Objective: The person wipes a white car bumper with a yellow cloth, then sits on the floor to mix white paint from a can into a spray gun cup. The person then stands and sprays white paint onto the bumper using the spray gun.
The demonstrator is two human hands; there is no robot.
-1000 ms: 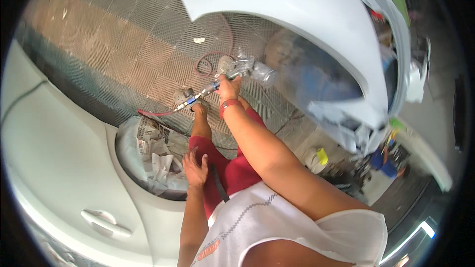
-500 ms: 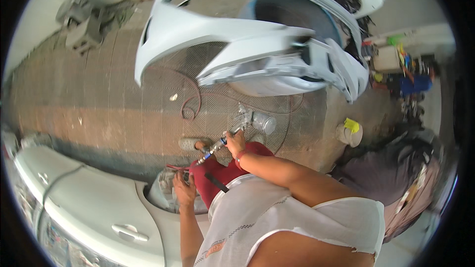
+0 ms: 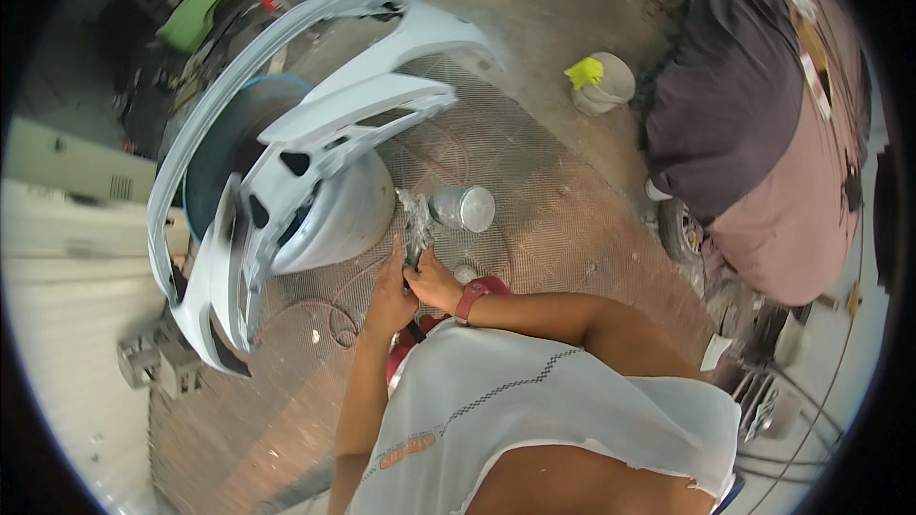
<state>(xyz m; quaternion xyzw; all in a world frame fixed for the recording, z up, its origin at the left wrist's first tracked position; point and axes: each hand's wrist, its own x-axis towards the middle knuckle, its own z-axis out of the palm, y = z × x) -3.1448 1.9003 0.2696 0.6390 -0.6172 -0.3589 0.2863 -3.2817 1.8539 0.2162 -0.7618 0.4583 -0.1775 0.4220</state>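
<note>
A spray gun [image 3: 418, 219] in a crinkled clear wrapping, with a round translucent cup [image 3: 466, 208], points away from me at the middle of the view. My right hand [image 3: 435, 284], with a red band at its wrist, is closed round the gun's handle. Pressed against the same handle from the left is my left hand [image 3: 389, 296], its thumb side stretched up along the gun and its other fingers mostly hidden. Ahead and left of the gun, a large white car bumper [image 3: 353, 100] rests over a wide drum [image 3: 277, 83] with a blue rim.
A thin red hose [image 3: 343, 324] curls across the mesh-covered floor [image 3: 563, 229]. At the far right stands a white bucket [image 3: 618, 95] with a yellow cloth [image 3: 584, 73] on its edge. A vehicle under grey and pink covers [image 3: 730, 124] fills the right side. Grey blocks [image 3: 176, 362] lie left.
My view has turned to the right, away from the pale car. My left hand has left the red hose end low beside that car and come up to the spray gun beside my right hand.
</note>
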